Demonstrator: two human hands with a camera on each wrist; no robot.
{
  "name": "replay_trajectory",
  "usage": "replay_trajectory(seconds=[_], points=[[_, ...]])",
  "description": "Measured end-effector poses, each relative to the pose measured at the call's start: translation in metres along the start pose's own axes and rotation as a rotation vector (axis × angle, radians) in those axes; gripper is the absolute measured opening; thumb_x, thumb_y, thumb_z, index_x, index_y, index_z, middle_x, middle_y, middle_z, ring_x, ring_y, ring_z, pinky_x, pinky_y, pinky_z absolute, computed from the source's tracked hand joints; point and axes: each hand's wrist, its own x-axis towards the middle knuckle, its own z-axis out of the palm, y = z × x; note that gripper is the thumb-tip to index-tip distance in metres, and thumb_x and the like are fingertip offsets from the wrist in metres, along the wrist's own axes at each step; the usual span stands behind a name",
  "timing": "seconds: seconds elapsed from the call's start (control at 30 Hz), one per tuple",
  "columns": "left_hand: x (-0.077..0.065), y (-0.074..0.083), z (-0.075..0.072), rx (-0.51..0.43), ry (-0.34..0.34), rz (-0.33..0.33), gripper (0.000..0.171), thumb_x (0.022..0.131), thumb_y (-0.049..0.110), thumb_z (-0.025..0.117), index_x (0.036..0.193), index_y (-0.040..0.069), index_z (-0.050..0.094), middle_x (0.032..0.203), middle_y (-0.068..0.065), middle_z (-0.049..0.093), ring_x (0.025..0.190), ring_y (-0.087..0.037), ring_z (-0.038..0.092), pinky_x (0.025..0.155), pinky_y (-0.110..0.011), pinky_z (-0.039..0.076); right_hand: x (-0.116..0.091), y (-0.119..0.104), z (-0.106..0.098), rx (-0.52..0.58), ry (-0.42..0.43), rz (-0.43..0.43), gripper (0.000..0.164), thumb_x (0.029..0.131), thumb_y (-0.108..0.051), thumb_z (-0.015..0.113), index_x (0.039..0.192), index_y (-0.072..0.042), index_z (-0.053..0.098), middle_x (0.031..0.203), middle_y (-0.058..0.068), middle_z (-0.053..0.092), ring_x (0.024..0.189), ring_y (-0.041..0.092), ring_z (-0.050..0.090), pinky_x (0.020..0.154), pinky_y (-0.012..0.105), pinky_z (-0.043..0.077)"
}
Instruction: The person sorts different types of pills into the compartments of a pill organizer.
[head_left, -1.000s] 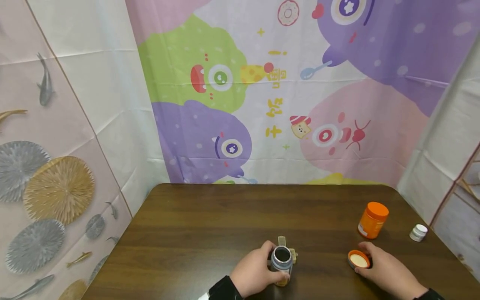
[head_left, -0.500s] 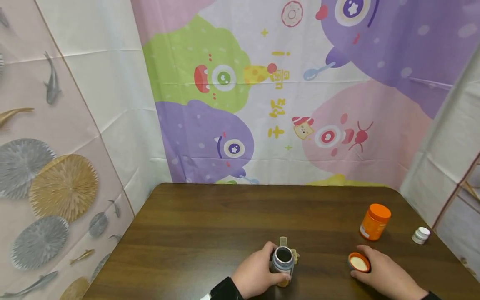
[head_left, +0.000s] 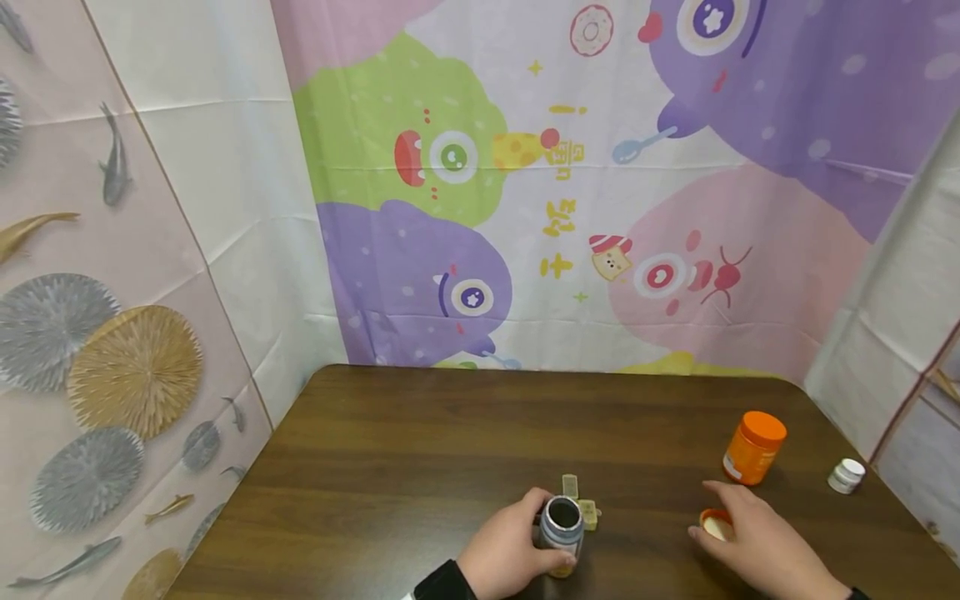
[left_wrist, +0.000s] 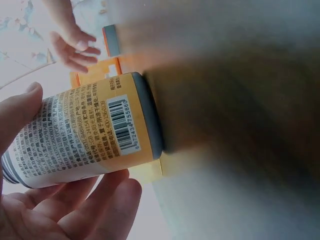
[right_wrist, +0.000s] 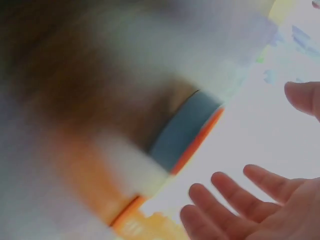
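Note:
My left hand (head_left: 504, 546) grips a supplement bottle (head_left: 562, 527), thumb and fingers round its sides. The bottle is uncapped, and its dark mouth faces up. In the left wrist view its yellow and white label with a barcode (left_wrist: 124, 124) shows. On the table to the right lies a grey screw cap (head_left: 717, 525), orange-rimmed, its pale inside upward. My right hand (head_left: 768, 542) is just over this cap and hides part of it in the head view. Its fingers are spread and apart from the cap (right_wrist: 186, 134) in the right wrist view.
Right behind the bottle is a small pale yellow box (head_left: 588, 514) with a raised flap (head_left: 570, 486), partly hidden. An orange jar (head_left: 754, 447) with an orange lid stands behind the right hand. A small white bottle (head_left: 847, 476) is near the right edge of the brown table (head_left: 420, 442).
My right hand has let go of the cap, and its fingers have lifted and spread. The left hand keeps the bottle in about the same place. The head view has shifted slightly.

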Motion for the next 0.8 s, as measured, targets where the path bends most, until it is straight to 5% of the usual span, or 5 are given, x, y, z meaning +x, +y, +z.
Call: replay_trajectory(seconds=[0.27, 0.57, 0.8], points=[[-0.001, -0.003, -0.010, -0.031, 0.016, 0.024, 0.060, 0.078, 0.045, 0.083, 0.130, 0.024, 0.060, 0.113, 0.014, 0.063, 0.098, -0.005, 0.060, 0.081, -0.030, 0.050, 0.013, -0.053, 0.011, -0.003, -0.060, -0.097, 0.046, 0.086, -0.041, 0.076, 0.121, -0.013, 0.065, 0.117, 0.002, 0.066, 0.104, 0.022, 0.063, 0.088, 0.050, 0.050], [0.004, -0.006, -0.020, 0.164, 0.118, 0.012, 0.062, 0.077, 0.035, 0.085, 0.133, 0.025, 0.061, 0.115, -0.002, 0.059, 0.090, -0.011, 0.060, 0.069, -0.028, 0.049, 0.035, -0.097, 0.032, -0.057, -0.087, -0.309, 0.038, 0.087, -0.034, 0.075, 0.114, -0.008, 0.070, 0.106, 0.000, 0.068, 0.097, 0.020, 0.064, 0.084, 0.049, 0.050], [0.013, -0.010, -0.022, 0.330, 0.128, 0.035, 0.062, 0.076, 0.031, 0.087, 0.133, 0.029, 0.062, 0.114, -0.001, 0.059, 0.095, -0.019, 0.057, 0.067, -0.027, 0.047, 0.049, -0.107, 0.048, -0.060, -0.126, -0.328, 0.040, 0.086, -0.034, 0.076, 0.112, -0.004, 0.070, 0.102, 0.003, 0.067, 0.093, 0.023, 0.064, 0.081, 0.049, 0.051]])
